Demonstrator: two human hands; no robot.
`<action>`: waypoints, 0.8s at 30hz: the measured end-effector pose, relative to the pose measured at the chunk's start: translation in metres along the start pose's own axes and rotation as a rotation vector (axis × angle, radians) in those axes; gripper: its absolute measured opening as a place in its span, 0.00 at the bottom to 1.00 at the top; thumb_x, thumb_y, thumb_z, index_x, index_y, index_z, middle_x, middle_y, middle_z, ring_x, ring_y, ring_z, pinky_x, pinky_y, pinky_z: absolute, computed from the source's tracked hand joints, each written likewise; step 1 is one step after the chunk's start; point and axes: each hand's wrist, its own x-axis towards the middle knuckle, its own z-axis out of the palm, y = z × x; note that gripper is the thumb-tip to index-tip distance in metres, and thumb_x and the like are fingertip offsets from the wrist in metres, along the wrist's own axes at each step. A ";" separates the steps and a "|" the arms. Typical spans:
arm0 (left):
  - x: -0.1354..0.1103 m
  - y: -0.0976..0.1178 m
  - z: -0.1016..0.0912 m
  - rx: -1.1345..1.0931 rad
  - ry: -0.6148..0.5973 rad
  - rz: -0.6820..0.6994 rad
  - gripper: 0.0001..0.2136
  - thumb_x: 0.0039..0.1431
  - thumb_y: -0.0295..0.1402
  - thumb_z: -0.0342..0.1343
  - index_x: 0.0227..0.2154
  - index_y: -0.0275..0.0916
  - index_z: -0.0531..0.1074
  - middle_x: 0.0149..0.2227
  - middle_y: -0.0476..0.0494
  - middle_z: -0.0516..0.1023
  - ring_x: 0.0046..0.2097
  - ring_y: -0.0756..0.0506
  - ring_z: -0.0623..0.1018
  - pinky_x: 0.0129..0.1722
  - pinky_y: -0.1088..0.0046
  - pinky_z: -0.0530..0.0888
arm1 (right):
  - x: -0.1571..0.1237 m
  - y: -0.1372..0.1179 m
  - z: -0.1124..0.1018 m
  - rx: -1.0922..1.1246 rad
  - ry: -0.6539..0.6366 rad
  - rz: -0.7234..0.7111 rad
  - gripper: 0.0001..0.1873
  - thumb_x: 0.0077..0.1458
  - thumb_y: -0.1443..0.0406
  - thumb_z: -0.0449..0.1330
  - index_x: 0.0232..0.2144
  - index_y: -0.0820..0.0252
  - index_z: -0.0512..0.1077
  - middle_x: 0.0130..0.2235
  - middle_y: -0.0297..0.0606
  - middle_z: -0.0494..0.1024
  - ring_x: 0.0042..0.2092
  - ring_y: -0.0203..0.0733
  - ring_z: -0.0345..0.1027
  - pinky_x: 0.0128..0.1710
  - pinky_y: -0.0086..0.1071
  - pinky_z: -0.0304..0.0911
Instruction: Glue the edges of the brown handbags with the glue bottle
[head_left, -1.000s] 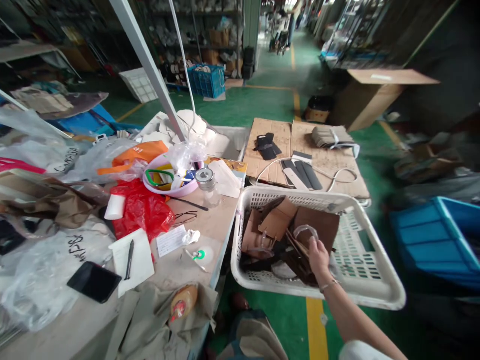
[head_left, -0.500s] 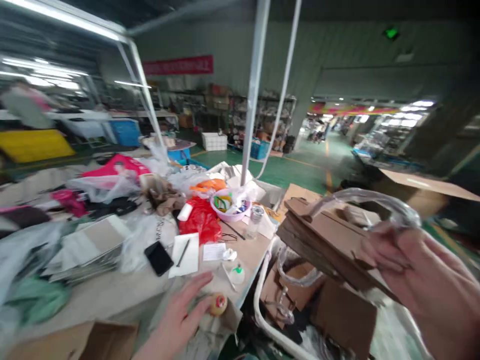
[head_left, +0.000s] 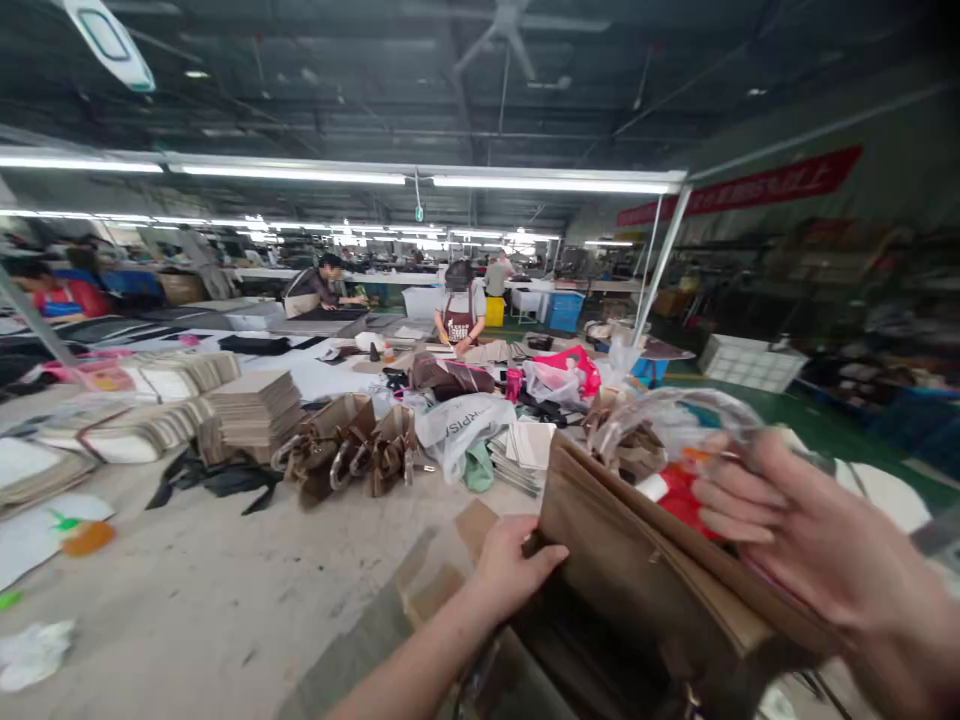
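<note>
A brown handbag [head_left: 622, 540] hangs tilted in front of me at the lower right. Its clear, wrapped handle [head_left: 675, 405] arches over the top, and my right hand [head_left: 795, 520] is closed around the handle's right end. My left hand [head_left: 517, 565] grips the bag's left edge, thumb on the near face and fingers partly hidden behind it. Below the bag lies a piece of brown cardboard [head_left: 431, 580], partly covered by my left forearm. Several similar brown handbags [head_left: 337, 440] stand on the table beyond, left of my hands.
Left of those bags rises a stack of grey-beige panels [head_left: 255, 410]. A white plastic bag [head_left: 465, 430] and loose panels [head_left: 525, 450] lie past my left hand. An orange-filled bottle [head_left: 86, 538] rests far left. A co-worker [head_left: 459, 305] stands across the tables; a metal post [head_left: 664, 255] rises at right.
My view has swung left from the white-rimmed bin to the table. The bag has come in front of me, and my left hand, open over the table before, now grips its edge.
</note>
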 end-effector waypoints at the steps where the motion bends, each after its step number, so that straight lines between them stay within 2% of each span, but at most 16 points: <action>1: -0.005 -0.004 -0.017 0.014 0.013 0.007 0.07 0.47 0.37 0.63 0.28 0.40 0.78 0.35 0.42 0.78 0.44 0.37 0.72 0.50 0.62 0.64 | 0.011 0.006 0.021 0.085 -0.150 0.168 0.21 0.52 0.47 0.59 0.27 0.59 0.71 0.17 0.23 0.49 0.15 0.27 0.41 0.10 0.25 0.39; 3: -0.016 -0.009 -0.047 -0.168 -0.029 -0.036 0.08 0.52 0.38 0.60 0.29 0.38 0.78 0.34 0.43 0.78 0.41 0.40 0.73 0.46 0.65 0.67 | 0.032 0.026 0.058 0.195 -0.307 0.343 0.24 0.51 0.43 0.56 0.31 0.58 0.70 0.18 0.21 0.44 0.17 0.27 0.36 0.12 0.24 0.37; 6: -0.032 -0.014 -0.081 -0.604 -0.053 -0.214 0.11 0.57 0.36 0.56 0.40 0.37 0.76 0.36 0.43 0.80 0.38 0.44 0.77 0.41 0.70 0.70 | 0.059 0.073 0.097 0.110 -0.386 0.341 0.26 0.51 0.42 0.54 0.36 0.59 0.69 0.19 0.21 0.47 0.17 0.27 0.39 0.15 0.24 0.42; 8: -0.040 -0.019 -0.096 -0.807 0.018 -0.329 0.11 0.57 0.35 0.56 0.40 0.35 0.75 0.38 0.42 0.80 0.39 0.45 0.78 0.43 0.71 0.72 | 0.072 0.108 0.114 -0.139 -0.370 0.246 0.27 0.54 0.43 0.51 0.36 0.60 0.70 0.19 0.24 0.55 0.18 0.30 0.49 0.18 0.26 0.52; 10: -0.046 -0.027 -0.105 -0.931 0.084 -0.450 0.10 0.56 0.34 0.58 0.37 0.34 0.76 0.38 0.41 0.81 0.39 0.44 0.79 0.43 0.70 0.73 | 0.078 0.137 0.126 -0.499 -0.310 0.127 0.25 0.56 0.46 0.49 0.32 0.61 0.72 0.20 0.29 0.64 0.22 0.34 0.59 0.24 0.29 0.58; 13: -0.048 -0.035 -0.111 -1.013 0.134 -0.602 0.10 0.54 0.32 0.60 0.37 0.31 0.75 0.36 0.38 0.81 0.38 0.42 0.80 0.40 0.67 0.76 | 0.077 0.158 0.134 -0.761 -0.202 0.059 0.20 0.55 0.50 0.54 0.28 0.59 0.74 0.24 0.35 0.72 0.30 0.40 0.67 0.34 0.33 0.61; 15: -0.046 -0.034 -0.112 -1.042 0.168 -0.669 0.13 0.53 0.30 0.60 0.40 0.28 0.73 0.35 0.36 0.81 0.39 0.40 0.80 0.42 0.64 0.76 | 0.068 0.157 0.130 -0.815 -0.151 0.041 0.17 0.55 0.52 0.55 0.31 0.57 0.75 0.31 0.38 0.76 0.38 0.44 0.68 0.41 0.35 0.60; 17: -0.042 -0.030 -0.110 -1.101 0.192 -0.720 0.15 0.54 0.30 0.58 0.43 0.26 0.72 0.35 0.35 0.81 0.39 0.39 0.80 0.44 0.63 0.76 | 0.050 0.148 0.115 -0.838 -0.089 0.005 0.18 0.57 0.52 0.52 0.36 0.55 0.75 0.38 0.40 0.76 0.43 0.46 0.67 0.45 0.37 0.60; 19: -0.037 -0.026 -0.106 -1.168 0.198 -0.734 0.14 0.56 0.30 0.56 0.43 0.27 0.72 0.34 0.36 0.81 0.40 0.39 0.80 0.44 0.62 0.76 | 0.020 0.135 0.089 -0.760 -0.016 0.017 0.21 0.59 0.50 0.49 0.40 0.55 0.73 0.39 0.40 0.76 0.41 0.44 0.68 0.42 0.36 0.62; 20: -0.035 -0.024 -0.103 -1.200 0.205 -0.716 0.13 0.57 0.30 0.55 0.43 0.28 0.72 0.34 0.37 0.82 0.40 0.39 0.80 0.44 0.62 0.76 | 0.001 0.128 0.073 -0.674 -0.001 0.075 0.22 0.59 0.49 0.48 0.39 0.56 0.73 0.36 0.40 0.76 0.37 0.43 0.68 0.37 0.35 0.63; 21: -0.034 -0.023 -0.100 -1.226 0.214 -0.694 0.12 0.58 0.30 0.54 0.43 0.29 0.72 0.34 0.38 0.82 0.40 0.39 0.80 0.44 0.62 0.76 | -0.020 0.123 0.056 -0.548 -0.034 0.166 0.24 0.58 0.47 0.47 0.37 0.57 0.73 0.30 0.39 0.75 0.30 0.41 0.67 0.30 0.34 0.63; 22: -0.032 -0.022 -0.096 -1.249 0.222 -0.676 0.12 0.58 0.30 0.53 0.42 0.30 0.73 0.33 0.39 0.82 0.40 0.39 0.80 0.44 0.61 0.76 | -0.042 0.120 0.040 -0.421 -0.161 0.276 0.25 0.57 0.46 0.49 0.35 0.57 0.74 0.27 0.38 0.73 0.26 0.40 0.66 0.27 0.34 0.63; 24: -0.030 -0.021 -0.086 -1.297 0.223 -0.669 0.12 0.59 0.31 0.52 0.42 0.31 0.73 0.33 0.39 0.82 0.39 0.39 0.80 0.45 0.60 0.75 | -0.084 0.123 0.014 -0.270 -0.514 0.532 0.20 0.50 0.48 0.58 0.35 0.56 0.76 0.29 0.43 0.76 0.30 0.45 0.71 0.30 0.37 0.67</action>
